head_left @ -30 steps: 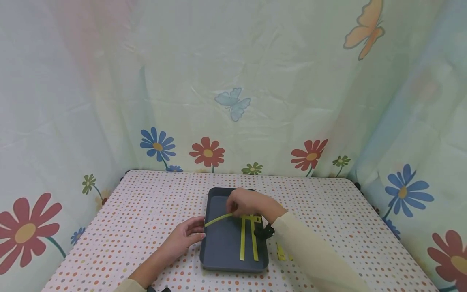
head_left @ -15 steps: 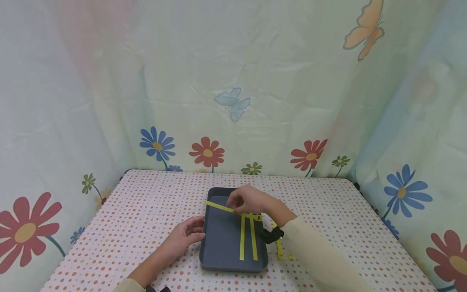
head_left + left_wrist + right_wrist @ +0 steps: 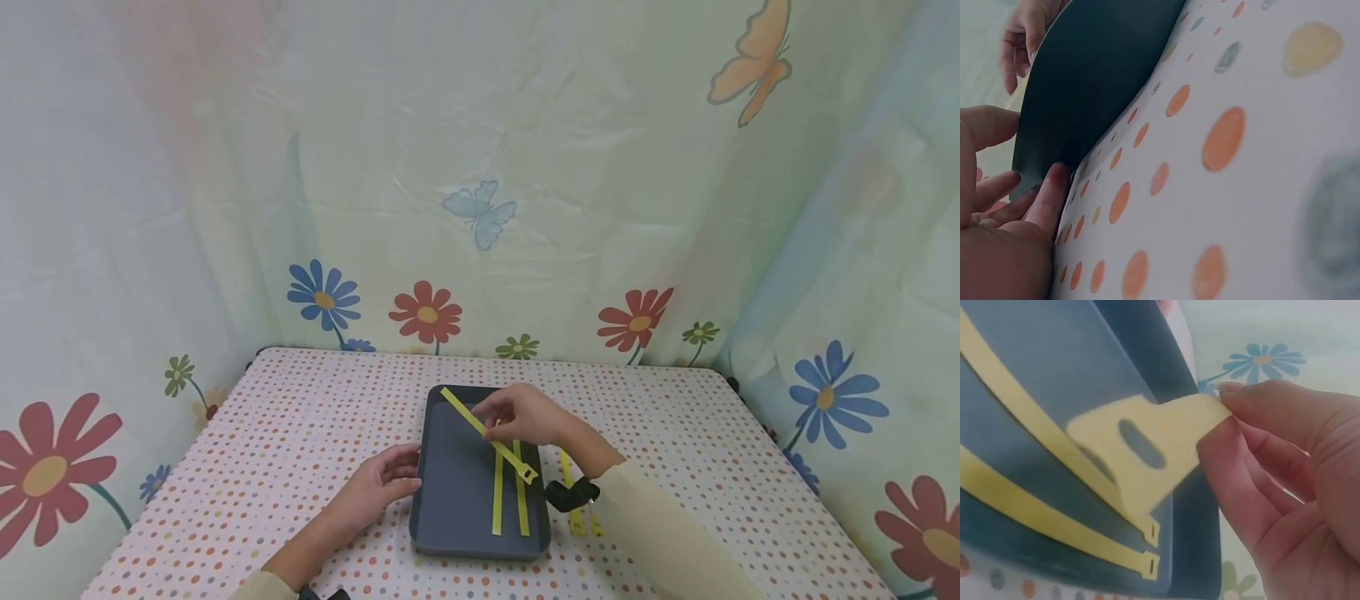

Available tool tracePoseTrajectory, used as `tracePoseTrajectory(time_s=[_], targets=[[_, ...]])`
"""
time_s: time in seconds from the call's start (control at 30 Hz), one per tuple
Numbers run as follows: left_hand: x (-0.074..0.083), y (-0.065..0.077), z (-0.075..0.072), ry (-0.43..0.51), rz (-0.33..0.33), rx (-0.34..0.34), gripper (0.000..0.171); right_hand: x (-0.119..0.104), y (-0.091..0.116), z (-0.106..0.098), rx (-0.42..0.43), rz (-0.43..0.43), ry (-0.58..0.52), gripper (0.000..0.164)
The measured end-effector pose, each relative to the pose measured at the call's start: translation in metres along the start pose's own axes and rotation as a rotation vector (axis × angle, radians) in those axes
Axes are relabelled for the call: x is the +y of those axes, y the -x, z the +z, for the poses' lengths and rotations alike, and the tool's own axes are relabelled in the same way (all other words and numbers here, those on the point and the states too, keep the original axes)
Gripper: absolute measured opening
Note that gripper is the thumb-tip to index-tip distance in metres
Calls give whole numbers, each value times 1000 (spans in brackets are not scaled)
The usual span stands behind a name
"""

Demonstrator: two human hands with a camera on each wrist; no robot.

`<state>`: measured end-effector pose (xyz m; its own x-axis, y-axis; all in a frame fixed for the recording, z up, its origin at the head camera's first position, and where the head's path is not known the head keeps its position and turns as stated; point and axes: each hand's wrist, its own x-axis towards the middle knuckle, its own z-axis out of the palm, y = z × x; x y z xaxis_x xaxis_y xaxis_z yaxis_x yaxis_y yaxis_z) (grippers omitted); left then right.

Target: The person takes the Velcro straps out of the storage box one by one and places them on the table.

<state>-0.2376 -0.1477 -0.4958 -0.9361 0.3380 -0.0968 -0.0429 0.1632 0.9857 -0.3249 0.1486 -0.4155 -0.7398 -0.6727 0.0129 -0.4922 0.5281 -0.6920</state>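
My right hand (image 3: 525,414) pinches a yellow strap-style cable tie (image 3: 463,410) between thumb and fingers, above the dark grey tray (image 3: 450,500). In the right wrist view, the wide slotted end of this cable tie (image 3: 1175,428) sticks out from the fingertips. Two more yellow cable ties (image 3: 497,504) lie side by side lengthwise in the tray's right half, their slotted ends at the far end. My left hand (image 3: 380,483) rests with loosely bent fingers against the tray's left outer wall, the fingertips touching it in the left wrist view.
More yellow cable ties (image 3: 576,521) lie on the dotted tablecloth (image 3: 330,417) just right of the tray, partly behind my right wrist. A flower-printed curtain (image 3: 360,208) stands behind the table and on both sides.
My right hand has turned the held cable tie: its free end swung from the tray's left edge up to the far left corner, and its slotted end now points toward the near right.
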Motion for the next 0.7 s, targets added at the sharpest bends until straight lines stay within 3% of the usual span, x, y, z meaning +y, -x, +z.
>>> tracePoseTrajectory(time_s=[0.2, 0.53, 0.7], targets=[[-1, 0, -1, 11, 20, -18, 65, 9, 8, 2, 45, 45, -135, 37], [-5, -1, -3, -4, 35, -30, 64, 19, 20, 5, 170, 156, -289, 40], [-5, -1, -4, -11, 33, -32, 65, 20, 28, 6, 227, 173, -355, 43]])
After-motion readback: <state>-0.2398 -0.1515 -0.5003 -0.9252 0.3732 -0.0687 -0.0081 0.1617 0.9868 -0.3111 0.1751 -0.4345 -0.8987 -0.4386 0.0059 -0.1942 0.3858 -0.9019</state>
